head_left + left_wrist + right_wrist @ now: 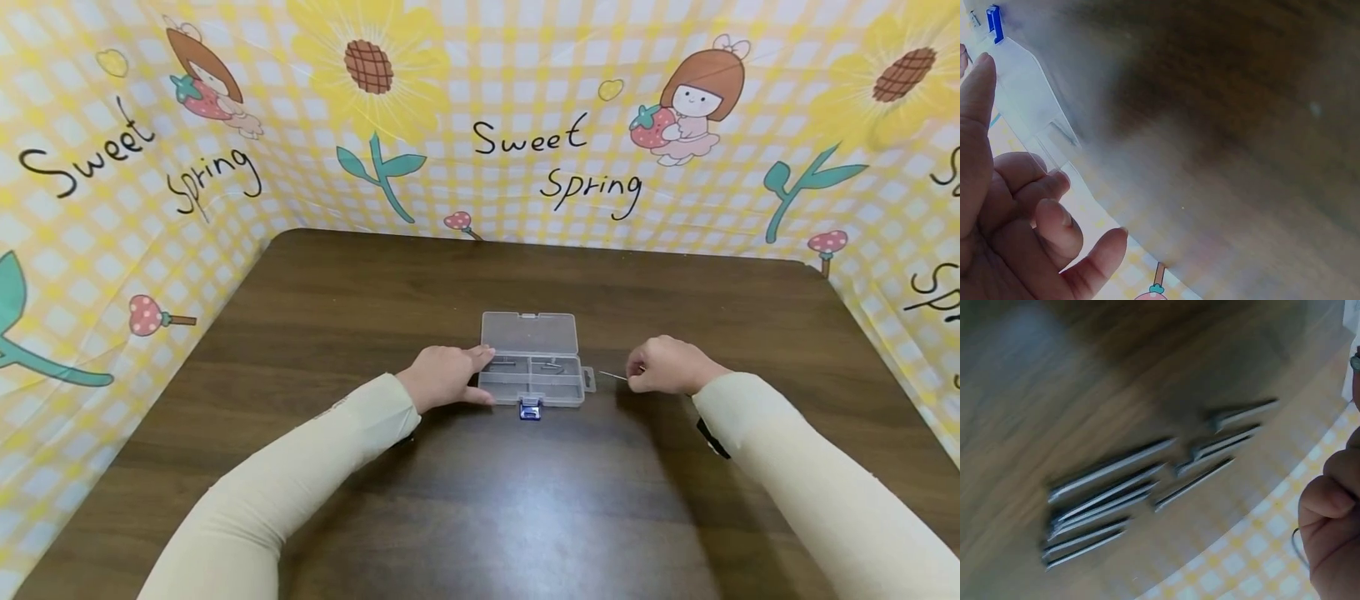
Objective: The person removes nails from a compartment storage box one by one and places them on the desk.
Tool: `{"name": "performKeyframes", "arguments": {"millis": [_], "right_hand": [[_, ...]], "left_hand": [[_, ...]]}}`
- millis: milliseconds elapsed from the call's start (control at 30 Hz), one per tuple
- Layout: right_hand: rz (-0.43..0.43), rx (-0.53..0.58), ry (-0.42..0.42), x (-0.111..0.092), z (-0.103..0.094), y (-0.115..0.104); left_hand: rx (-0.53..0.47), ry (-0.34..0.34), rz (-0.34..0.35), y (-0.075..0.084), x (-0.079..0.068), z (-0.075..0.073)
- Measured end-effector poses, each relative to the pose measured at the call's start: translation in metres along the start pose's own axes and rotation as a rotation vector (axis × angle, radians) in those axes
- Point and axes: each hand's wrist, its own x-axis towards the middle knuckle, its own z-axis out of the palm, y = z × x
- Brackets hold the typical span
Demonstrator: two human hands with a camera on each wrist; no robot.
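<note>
A clear plastic divided box (531, 379) lies on the table with its lid (528, 333) swung back. Nails (552, 367) sit in both rear compartments. Along the box's left side rests my left hand (446, 375), thumb at the front corner and fingers near the hinge; the left wrist view shows that thumb (979, 87) extended and the other fingers loosely bent. To the right of the box, my right hand (667, 367) pinches a thin nail (613, 376) whose free end points toward the box. Several loose nails (1110, 469) lie on the table in the right wrist view.
A blue latch (530, 410) hangs open at the box's front edge, and a clear hanging tab (589, 380) sticks out on its right. The dark wooden table (420, 292) is bounded at the back and sides by a patterned yellow cloth (525, 75).
</note>
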Motion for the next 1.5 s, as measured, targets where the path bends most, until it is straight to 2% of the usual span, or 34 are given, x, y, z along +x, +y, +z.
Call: {"name": "performKeyframes", "arguments": {"millis": [367, 600, 867, 1167, 1500], "right_hand": [[0.082, 0.009, -0.025, -0.031, -0.003, 0.021], [0.12, 0.049, -0.022, -0.051, 0.002, 0.037], [0.175, 0.038, -0.047, -0.072, 0.007, 0.052], [0.217, 0.024, -0.027, -0.082, 0.016, 0.059], [0.225, -0.007, 0.019, -0.083, 0.02, 0.06]], "left_hand": [[0.005, 0.012, 0.009, 0.0, -0.001, -0.002], [-0.007, 0.013, 0.009, 0.001, -0.002, -0.003], [-0.016, 0.008, 0.01, 0.001, -0.001, -0.001], [-0.005, 0.017, 0.014, 0.0, 0.0, 0.0], [-0.006, 0.011, 0.01, 0.0, 0.0, 0.001]]}}
